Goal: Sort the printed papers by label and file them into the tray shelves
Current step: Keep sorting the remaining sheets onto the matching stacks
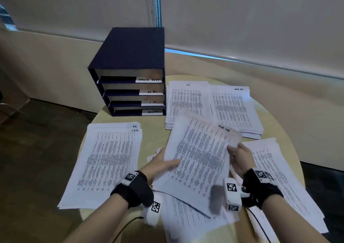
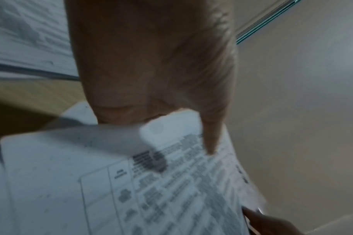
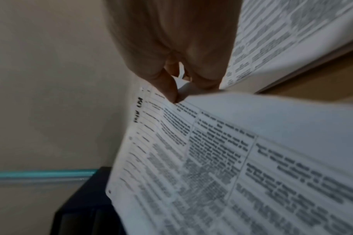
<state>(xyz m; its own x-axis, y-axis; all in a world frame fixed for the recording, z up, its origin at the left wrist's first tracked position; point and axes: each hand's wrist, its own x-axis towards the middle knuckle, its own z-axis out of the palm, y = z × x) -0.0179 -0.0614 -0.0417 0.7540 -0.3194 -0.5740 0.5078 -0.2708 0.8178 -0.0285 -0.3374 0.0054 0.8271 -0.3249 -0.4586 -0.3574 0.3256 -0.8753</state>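
Tray shelves (image 1: 130, 86): standing at the table's (image 1: 152, 127) far edge, four slots labelled TASK LIST, H.R., I.T., ADMIN, all looking empty; filing is judged not yet begun.
Sorted piles: H.R. pile (image 1: 109, 159) lying left, I.T. pile (image 1: 186, 103) and TASK LIST pile (image 1: 236, 109) lying far right; sorting is well under way.
Held sheet (image 1: 201, 155): hovering mid-table, marked TASK LIST.
Left hand (image 1: 160, 164): holding its left edge, thumb lying on top.
Right hand (image 1: 240, 157): pinching the right edge.
Right wrist view: showing the thumb-and-finger pinch closely; head view alone is showing labels and piles.
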